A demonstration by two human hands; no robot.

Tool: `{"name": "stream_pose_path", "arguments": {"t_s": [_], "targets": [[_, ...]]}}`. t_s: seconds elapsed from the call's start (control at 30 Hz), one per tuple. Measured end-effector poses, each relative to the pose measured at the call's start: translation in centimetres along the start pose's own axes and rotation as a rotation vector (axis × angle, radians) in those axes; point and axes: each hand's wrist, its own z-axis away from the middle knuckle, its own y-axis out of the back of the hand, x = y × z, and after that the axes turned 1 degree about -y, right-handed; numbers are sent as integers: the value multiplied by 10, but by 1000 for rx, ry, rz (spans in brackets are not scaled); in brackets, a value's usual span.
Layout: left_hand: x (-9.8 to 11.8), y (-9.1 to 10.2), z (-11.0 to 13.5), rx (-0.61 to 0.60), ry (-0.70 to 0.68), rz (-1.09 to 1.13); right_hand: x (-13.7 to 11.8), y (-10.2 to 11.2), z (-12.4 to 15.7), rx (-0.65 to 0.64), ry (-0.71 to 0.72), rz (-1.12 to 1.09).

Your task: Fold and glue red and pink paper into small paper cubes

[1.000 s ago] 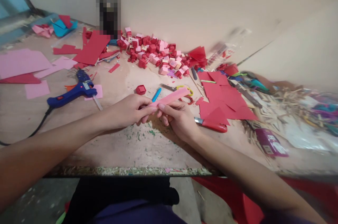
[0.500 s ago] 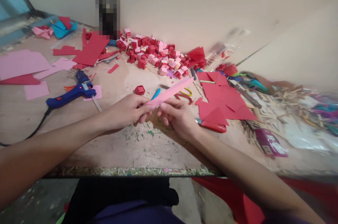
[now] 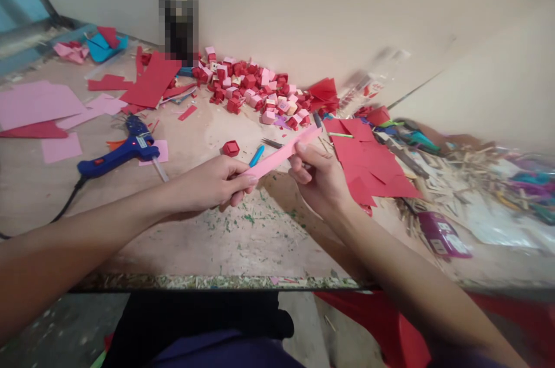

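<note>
A narrow pink paper strip slants up to the right between my two hands, above the table. My left hand pinches its lower left end between thumb and fingers. Farther along, near the upper right end, my right hand closes thumb and fingers on the strip's edge. Just behind the strip lies a blue pen-like tool, and a small red paper box sits left of it. Scissors are partly covered by the strip and my right hand.
A blue glue gun with its cord lies at left near pink paper sheets. Small red and pink boxes are heaped against the wall. Red sheets and a purple packet lie at right, beside thin wooden sticks.
My right hand has slid up and right along the pink paper strip, from near my left hand towards its far end. My left hand keeps its pinch.
</note>
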Motion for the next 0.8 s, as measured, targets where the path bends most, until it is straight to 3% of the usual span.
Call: {"name": "stream_pose_path", "arguments": {"t_s": [0.6, 0.8], "targets": [[2, 2, 2, -38, 41, -17, 5, 0, 0, 32, 40, 13], [-3, -6, -4, -16, -37, 4, 9, -9, 10, 42, 46, 38]]}}
